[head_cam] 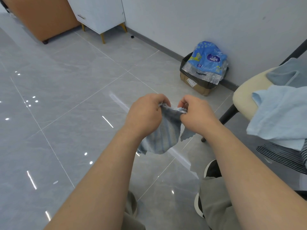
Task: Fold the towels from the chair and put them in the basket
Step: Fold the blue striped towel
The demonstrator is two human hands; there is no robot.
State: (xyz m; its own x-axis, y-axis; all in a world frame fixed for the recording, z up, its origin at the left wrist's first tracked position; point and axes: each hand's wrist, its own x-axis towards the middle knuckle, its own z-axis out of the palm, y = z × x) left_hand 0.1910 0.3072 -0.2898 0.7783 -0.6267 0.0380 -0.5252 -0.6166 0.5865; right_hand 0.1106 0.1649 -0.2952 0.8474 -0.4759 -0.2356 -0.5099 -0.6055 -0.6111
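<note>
Left hand (146, 113): fingers pinch the striped towel's top edge.
Right hand (196, 113): pinches the same edge, just beside the left.
Striped towel (163, 136): hangs from both hands above the tiled floor (74, 100).
Chair (245, 95): on the right, with light blue towels (279, 113) draped over its seat.
Far wall: cardboard box (197, 85) with a blue plastic pack (207, 58) on top.

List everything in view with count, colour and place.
Striped towel: one, blue-grey, hanging from both hands.
Chair towels: two, light blue and grey-blue, on the seat.
Chair: one, cream seat, dark legs, right.
Striped item: one, dark with pale stripes, below those towels; unidentifiable.
Cardboard box: one, brown, by the wall.
Plastic package: one, blue, atop the box.
Cabinet: one, white, far corner.
Unit: one, brown, top left.
Shoes: two, black, on the floor.
Left hand: one, pinching towel's top edge.
Right hand: one, pinching the same edge.
</note>
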